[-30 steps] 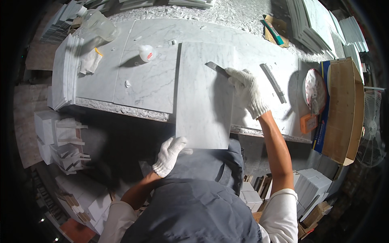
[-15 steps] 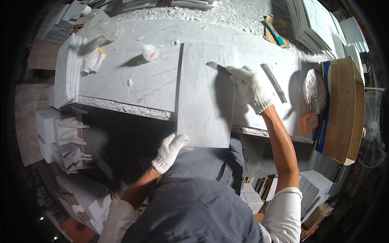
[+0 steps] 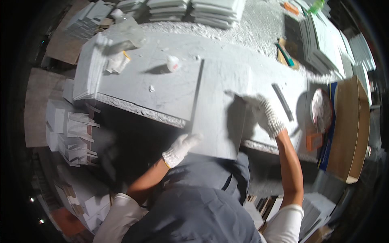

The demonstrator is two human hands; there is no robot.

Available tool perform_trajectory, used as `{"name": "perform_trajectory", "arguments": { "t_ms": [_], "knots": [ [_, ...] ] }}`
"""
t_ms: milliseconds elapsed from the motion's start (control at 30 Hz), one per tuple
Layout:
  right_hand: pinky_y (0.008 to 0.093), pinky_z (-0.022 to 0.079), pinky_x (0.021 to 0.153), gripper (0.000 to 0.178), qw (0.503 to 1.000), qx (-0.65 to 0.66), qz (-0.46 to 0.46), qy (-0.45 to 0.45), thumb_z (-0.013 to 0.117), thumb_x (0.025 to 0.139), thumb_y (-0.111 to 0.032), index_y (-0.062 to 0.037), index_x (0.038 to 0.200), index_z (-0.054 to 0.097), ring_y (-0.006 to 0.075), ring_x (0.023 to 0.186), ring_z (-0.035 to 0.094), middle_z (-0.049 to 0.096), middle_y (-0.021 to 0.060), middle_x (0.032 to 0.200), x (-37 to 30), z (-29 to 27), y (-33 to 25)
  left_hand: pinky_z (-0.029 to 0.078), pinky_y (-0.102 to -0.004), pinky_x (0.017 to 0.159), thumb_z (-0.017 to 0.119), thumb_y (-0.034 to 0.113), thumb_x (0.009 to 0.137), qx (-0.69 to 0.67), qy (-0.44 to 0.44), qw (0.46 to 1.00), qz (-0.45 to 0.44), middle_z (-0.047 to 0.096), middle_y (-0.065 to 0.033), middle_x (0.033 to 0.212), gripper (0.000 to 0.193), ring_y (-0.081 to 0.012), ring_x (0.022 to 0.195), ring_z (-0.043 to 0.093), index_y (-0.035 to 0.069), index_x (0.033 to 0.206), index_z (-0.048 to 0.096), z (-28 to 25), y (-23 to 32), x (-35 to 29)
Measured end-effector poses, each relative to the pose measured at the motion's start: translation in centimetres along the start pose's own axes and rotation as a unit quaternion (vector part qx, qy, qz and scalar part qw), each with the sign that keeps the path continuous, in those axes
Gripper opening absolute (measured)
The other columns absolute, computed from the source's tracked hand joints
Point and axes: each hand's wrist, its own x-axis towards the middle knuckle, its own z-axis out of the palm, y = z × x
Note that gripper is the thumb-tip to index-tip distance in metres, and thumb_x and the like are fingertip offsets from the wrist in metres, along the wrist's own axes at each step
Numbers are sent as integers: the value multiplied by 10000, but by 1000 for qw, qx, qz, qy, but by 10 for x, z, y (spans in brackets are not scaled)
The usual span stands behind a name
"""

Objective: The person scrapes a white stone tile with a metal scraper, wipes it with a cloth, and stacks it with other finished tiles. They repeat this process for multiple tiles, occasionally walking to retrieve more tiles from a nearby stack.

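A pale grey-veined marble tile (image 3: 219,109) lies on the workbench, its near end jutting over the front edge toward my lap. My left hand (image 3: 182,148), in a white knit glove, holds the tile's near left corner; the fingers under it are hidden. Over the tile's right side, my gloved right hand (image 3: 263,111) is closed on a short flat grey blade (image 3: 231,93), which is blurred. The blade's tip points left above the tile, and a shadow falls below it. To the right of this hand lies a grey straight bar (image 3: 283,102).
A small white bottle (image 3: 172,64), a spare glove (image 3: 118,62) and a large clear bottle (image 3: 129,30) are at the left. On the right are a round container (image 3: 321,108), an orange box (image 3: 313,141) and a cardboard box (image 3: 348,129). Tile stacks (image 3: 214,12) line the back.
The whole view has shifted, so the bench appears lower and farther right. My left hand stays at the tile's corner. My right hand still holds the blade over the tile, now blurred.
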Motion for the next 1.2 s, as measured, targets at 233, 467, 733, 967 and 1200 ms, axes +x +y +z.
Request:
{"name": "perform_trajectory", "arguments": {
  "t_ms": [233, 467, 733, 967, 1200],
  "knots": [
    [231, 489, 621, 256, 925, -226, 52, 300, 667, 983, -49, -46, 1230, 733, 60, 719, 588, 731, 25, 993, -129, -116, -53, 160, -680, 1154, 636, 573, 971, -79, -125, 989, 13, 475, 2, 1566, 710, -206, 1513, 302, 187, 1542, 466, -9, -9, 8],
    [332, 538, 755, 248, 814, -456, 170, 318, 648, 985, -193, -28, 1146, 739, 217, 834, 686, 731, 103, 1009, -192, -209, -46, 340, -465, 1167, 638, 470, 1011, -107, -140, 984, 24, 495, 5, 1537, 663, -169, 1421, 440, 104, 1534, 460, -3, -1, 11],
    [385, 524, 934, 318, 775, -516, 255, 261, 635, 976, -263, -60, 1210, 706, 323, 1097, 671, 696, 118, 1192, -162, -189, -55, 372, -473, 1163, 638, 425, 1010, -68, -69, 995, 35, 479, -67, 1559, 660, -215, 1436, 442, 86, 1545, 452, 10, 12, -12],
    [374, 563, 907, 446, 863, -359, -81, 345, 677, 939, -142, -76, 1378, 633, 240, 1169, 651, 636, 150, 1353, -130, -80, -72, 293, -557, 1177, 596, 540, 1000, -125, -75, 989, 3, 461, -72, 1577, 710, -248, 1494, 357, 109, 1547, 454, 21, 7, -7],
    [474, 268, 1236, 761, 868, -465, -176, -5, 513, 953, -636, -136, 1521, 434, 335, 1495, 344, 444, 143, 1550, -17, 58, -54, 253, -664, 1129, 654, 602, 944, -180, -105, 977, 49, 470, 9, 1583, 739, -223, 1507, 329, 197, 1539, 490, 24, -13, 5]
  ]
}}
